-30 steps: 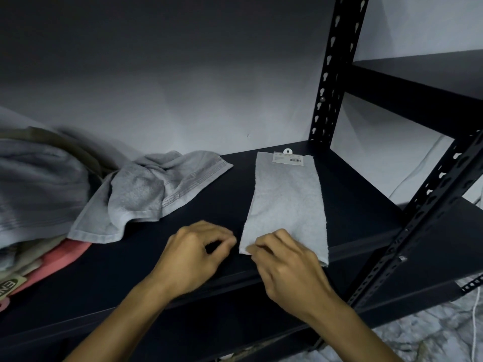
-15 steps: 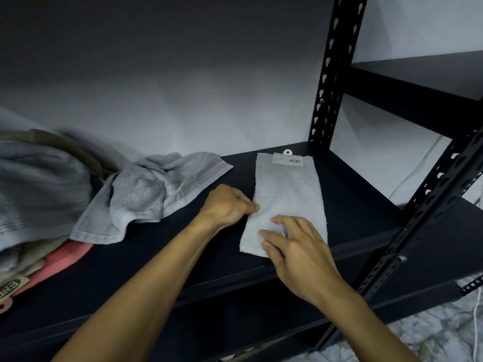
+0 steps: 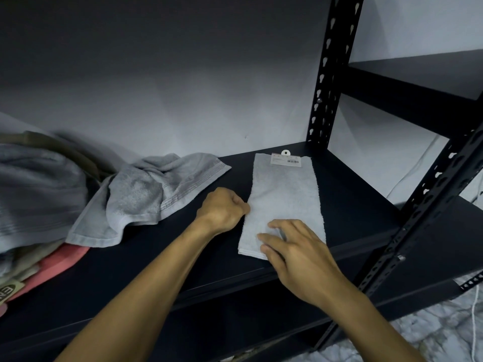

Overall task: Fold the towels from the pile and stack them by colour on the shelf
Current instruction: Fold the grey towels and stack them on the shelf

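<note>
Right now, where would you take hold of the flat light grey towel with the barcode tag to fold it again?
Probably the near short edge of the flat light grey towel, coming from the shelf's front. It lies lengthwise, tag at the far end; the right hand rests on the near end, and the left hand touches its left edge.

A single head-worn wide-angle view looks forward and down from close above the front edge of a dark shelf [image 3: 352, 205], facing the pale back wall [image 3: 183, 100]. Both forearms reach in from the bottom edge; the rack's upright post [image 3: 332, 74] bows at the right from lens distortion
</note>
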Available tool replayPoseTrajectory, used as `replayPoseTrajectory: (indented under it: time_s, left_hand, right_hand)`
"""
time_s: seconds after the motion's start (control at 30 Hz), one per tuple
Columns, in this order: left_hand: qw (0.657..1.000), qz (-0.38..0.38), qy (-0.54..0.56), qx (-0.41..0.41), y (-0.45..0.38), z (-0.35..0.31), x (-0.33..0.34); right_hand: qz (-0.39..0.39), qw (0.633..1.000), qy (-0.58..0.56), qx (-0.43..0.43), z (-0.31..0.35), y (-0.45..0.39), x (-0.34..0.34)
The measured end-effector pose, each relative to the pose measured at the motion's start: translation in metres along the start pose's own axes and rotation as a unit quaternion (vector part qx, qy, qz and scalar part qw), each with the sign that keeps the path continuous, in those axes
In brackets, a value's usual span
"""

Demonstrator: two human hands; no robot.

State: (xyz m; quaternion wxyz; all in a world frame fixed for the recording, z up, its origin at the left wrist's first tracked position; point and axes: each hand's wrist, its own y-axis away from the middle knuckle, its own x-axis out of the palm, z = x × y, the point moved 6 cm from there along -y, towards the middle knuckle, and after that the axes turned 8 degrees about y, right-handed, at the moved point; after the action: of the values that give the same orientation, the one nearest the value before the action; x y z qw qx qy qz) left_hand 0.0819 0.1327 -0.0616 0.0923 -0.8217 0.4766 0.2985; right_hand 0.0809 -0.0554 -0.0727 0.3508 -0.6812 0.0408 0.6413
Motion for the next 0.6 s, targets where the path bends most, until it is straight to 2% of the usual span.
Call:
replayPoseTrajectory:
  time_s: [0.13,0.23,0.3,0.37,0.43,0.5,0.6]
  left_hand:
    - [0.999,-0.014,-0.033,0.016,0.003,-0.002,-0.004]
    - [0.981,-0.051,-0.121,0.141,0.031,-0.019,-0.016]
    - [0.959,0.033,-0.165,0.23,0.057,-0.024,-0.007]
    - [0.919,0.136,-0.248,0.273,0.078,-0.017,0.01]
    - [0.887,0.169,-0.318,0.289,0.084,-0.003,0.024]
    - [0.881,0.148,-0.334,0.3,0.09,0.006,0.032]
    - [0.882,0.049,-0.311,0.35,0.106,0.01,0.038]
  right_hand:
    - [0.002,1.0,0.0,-0.021,-0.006,0.006,-0.012]
    - [0.026,1.0,-0.004,-0.016,-0.028,0.019,-0.023]
    - [0.07,0.997,0.021,-0.027,-0.045,0.027,-0.021]
    - [0.105,0.99,0.067,-0.064,-0.054,0.031,-0.013]
    - [0.114,0.984,0.099,-0.097,-0.054,0.033,-0.004]
    - [0.087,0.984,0.111,-0.105,-0.053,0.034,-0.001]
    - [0.036,0.99,0.081,-0.108,-0.048,0.041,0.001]
